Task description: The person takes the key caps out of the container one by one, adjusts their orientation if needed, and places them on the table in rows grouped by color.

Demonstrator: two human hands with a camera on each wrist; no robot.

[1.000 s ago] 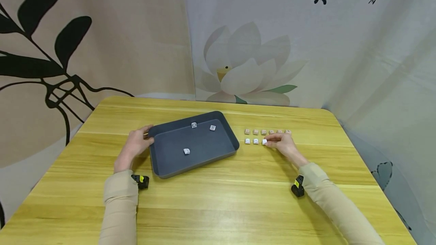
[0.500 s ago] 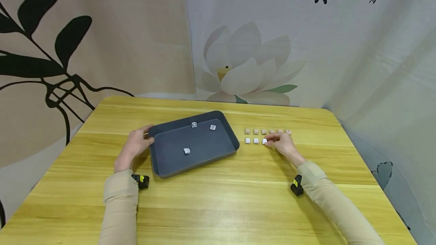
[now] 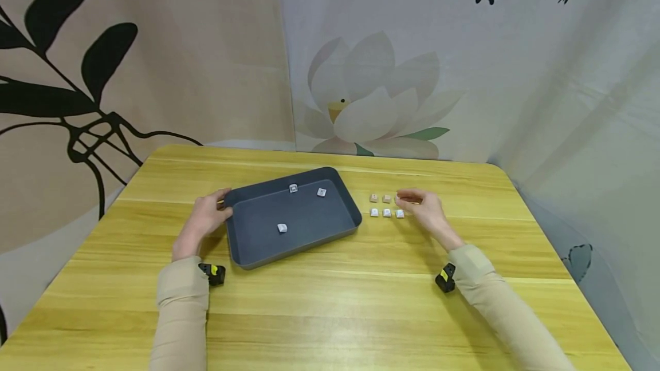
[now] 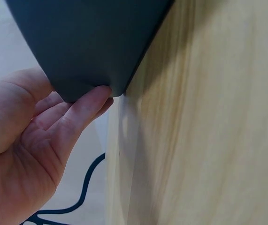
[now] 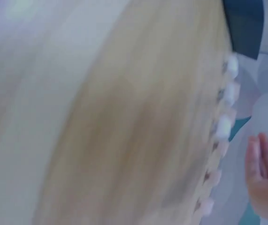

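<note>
My left hand (image 3: 203, 222) grips the left end of a dark grey rectangular tray (image 3: 309, 228); in the left wrist view its thumb and fingers pinch the tray's corner. Three white keycaps lie apart inside: one near the back wall (image 3: 293, 188), another at the right (image 3: 322, 192), a third towards the front (image 3: 282, 228). Right of the tray stand three white keycaps (image 3: 387, 213) in a front row. Behind them runs a row of beige keycaps (image 3: 373, 198), partly hidden by my right hand (image 3: 425, 210). That hand hovers over the rows, its fingers loosely bent and holding nothing.
Everything sits on a yellow wood-grain table (image 3: 330, 314). A printed curtain (image 3: 392, 16) hangs close behind its far edge. Each wrist wears a small black camera, such as the right wrist camera (image 3: 446, 277).
My right hand has released the third white keycap of the front row and lifted slightly up and back. The left hand and tray have not moved.
</note>
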